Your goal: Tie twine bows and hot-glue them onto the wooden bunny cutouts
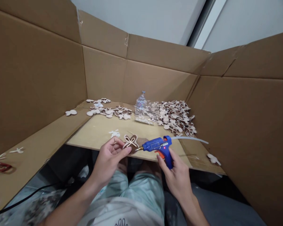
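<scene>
My left hand (pixel 112 156) pinches a brown felt piece (pixel 131 143) with a pale border and a cream bow on its front. In my right hand (pixel 176 166) is a blue hot glue gun (pixel 157 144), its red light lit and an orange trigger under the body. The metal nozzle points left, right at the lower right edge of the felt piece; whether it touches I cannot tell. A translucent glue stick (pixel 191 138) juts out of the gun's back. Just beyond my left fingers lie small white cut-outs (pixel 114 133) on the pale board (pixel 94 133).
A large heap of brown and white felt pieces (pixel 174 116) fills the back right. More pieces (pixel 108 112) lie at the back left. Between them stand a plastic bottle (pixel 141 102) and a clear bag (pixel 146 116). Red-handled snips (pixel 1 167) rest far left. Cardboard walls (pixel 106 75) enclose the table.
</scene>
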